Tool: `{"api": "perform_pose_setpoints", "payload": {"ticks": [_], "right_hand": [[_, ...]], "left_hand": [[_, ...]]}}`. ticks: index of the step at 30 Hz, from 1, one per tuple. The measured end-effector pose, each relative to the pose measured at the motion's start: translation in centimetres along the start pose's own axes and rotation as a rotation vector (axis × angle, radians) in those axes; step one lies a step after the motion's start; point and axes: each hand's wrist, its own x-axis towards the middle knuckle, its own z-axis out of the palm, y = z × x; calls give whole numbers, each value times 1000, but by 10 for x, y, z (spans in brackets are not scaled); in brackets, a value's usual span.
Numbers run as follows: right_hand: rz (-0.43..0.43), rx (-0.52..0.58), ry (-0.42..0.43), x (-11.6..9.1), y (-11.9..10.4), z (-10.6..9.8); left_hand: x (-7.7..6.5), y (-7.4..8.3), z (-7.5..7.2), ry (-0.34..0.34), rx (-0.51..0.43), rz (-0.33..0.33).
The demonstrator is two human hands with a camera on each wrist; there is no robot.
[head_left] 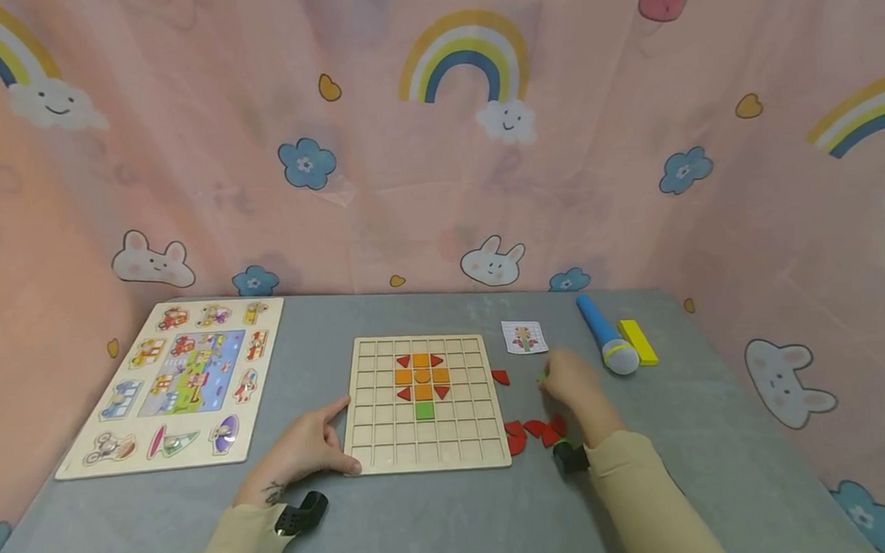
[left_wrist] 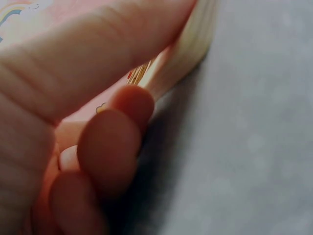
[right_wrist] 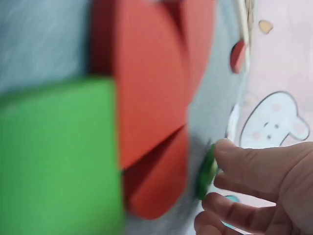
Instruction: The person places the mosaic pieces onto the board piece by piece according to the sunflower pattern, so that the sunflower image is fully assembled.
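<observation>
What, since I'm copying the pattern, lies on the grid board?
On the grid board: orange pieces forming a cross, four red pieces in its corners, and a green square nearest the person. The cells beneath them are hidden.

Over here a grey tabletop bears a picture puzzle board on the person's left and a wooden grid board mid-way. Red pieces lie along the grid board's right side, near a small printed card. Farther right, a blue toy microphone rests beside a yellow block.
</observation>
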Motion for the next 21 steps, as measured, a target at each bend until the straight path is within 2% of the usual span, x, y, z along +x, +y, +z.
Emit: {"api": "perform_pose_setpoints", "payload": {"ticks": [4, 7, 9, 12, 16, 21], "right_hand": [[-16, -12, 1, -3, 0, 0], [-53, -8, 29, -6, -12, -1], [-114, 2, 50, -9, -27, -1], [-256, 117, 51, -19, -55, 3], [-431, 246, -32, -39, -93, 14], [-582, 232, -126, -57, -119, 29]], "left_hand": [[0, -1, 0, 3, 7, 6], [0, -1, 0, 5, 12, 8], [0, -1, 0, 6, 14, 6], [0, -1, 0, 6, 13, -1], [0, -1, 0, 4, 13, -3], [1, -2, 0, 1, 22, 1]]}}
